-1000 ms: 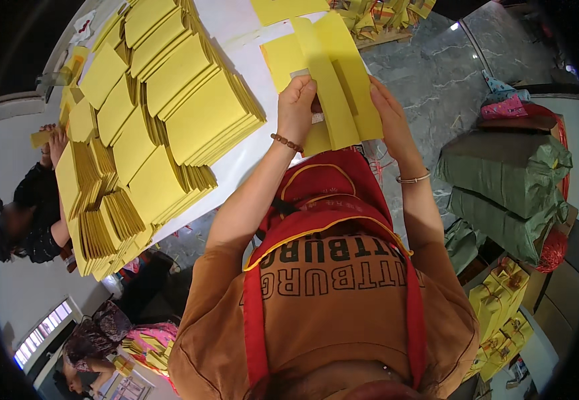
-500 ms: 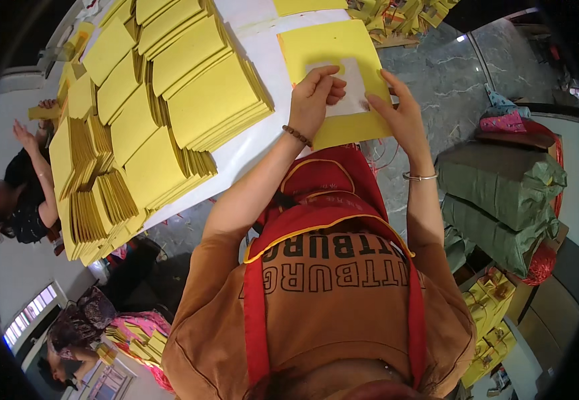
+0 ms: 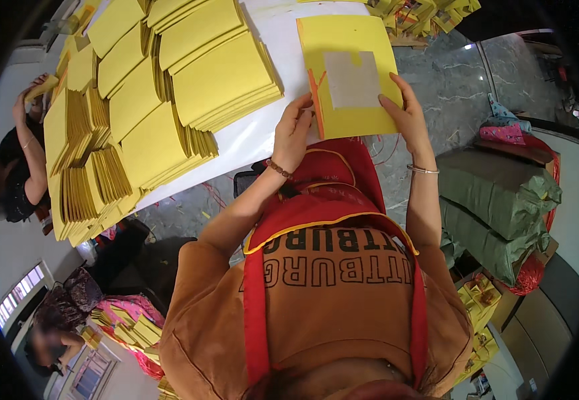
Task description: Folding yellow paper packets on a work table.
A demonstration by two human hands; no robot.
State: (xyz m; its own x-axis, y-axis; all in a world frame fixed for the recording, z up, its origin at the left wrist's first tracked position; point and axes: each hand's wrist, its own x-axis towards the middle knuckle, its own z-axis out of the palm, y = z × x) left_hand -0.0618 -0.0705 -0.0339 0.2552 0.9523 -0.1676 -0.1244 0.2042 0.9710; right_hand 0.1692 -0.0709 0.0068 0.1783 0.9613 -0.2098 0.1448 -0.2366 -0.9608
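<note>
Yellow sheet [image 3: 346, 33]: grey patch [image 3: 355, 83] now uncovered.

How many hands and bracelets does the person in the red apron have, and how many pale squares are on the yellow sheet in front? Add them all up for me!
Hands: 2, the left hand and the right hand
Bracelets: 2, a brown beaded one and a silver one
Pale squares: 1, on the yellow sheet
Total: 5

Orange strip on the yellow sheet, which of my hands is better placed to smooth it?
Probably your left hand: its fingers are right beside the orange strip, while your right hand is at the yellow sheet's opposite edge.
</note>
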